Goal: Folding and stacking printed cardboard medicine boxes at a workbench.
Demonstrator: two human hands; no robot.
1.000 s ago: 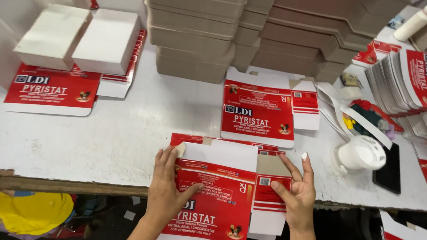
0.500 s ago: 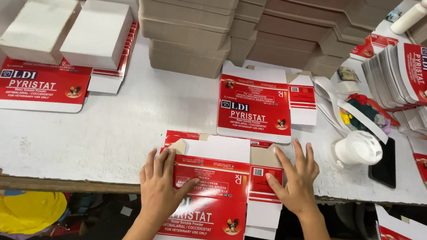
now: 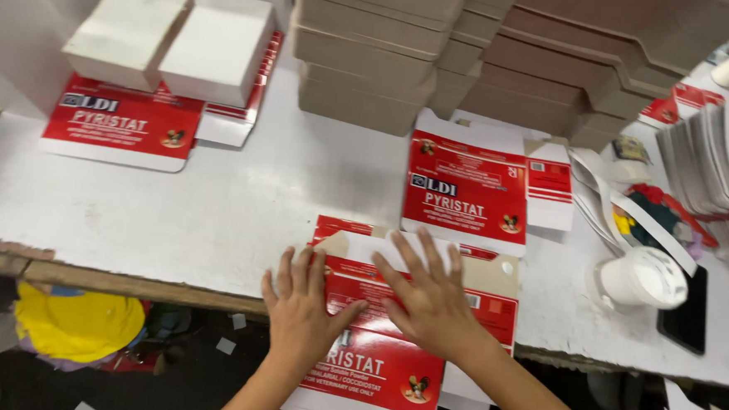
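A flat red and white carton blank [image 3: 389, 373] lies over the front edge of the white table [image 3: 239, 215], on top of other such blanks. My left hand [image 3: 301, 306] presses flat on its left part, fingers spread. My right hand [image 3: 430, 296] lies across its middle, palm down, fingers pointing up and left over the folded white flap. Both hands rest on the carton without gripping it.
Another red carton blank [image 3: 467, 190] lies just behind, one more [image 3: 123, 126] at the far left under two white boxes [image 3: 174, 37]. Stacked brown cardboard [image 3: 439, 51] fills the back. A white cup [image 3: 643, 278], a black phone [image 3: 687, 309] and upright blanks [image 3: 716, 157] stand right.
My right hand has slid left from the carton's right side onto its middle, folding a flap over. The left hand stayed on the left part. The view shifted right.
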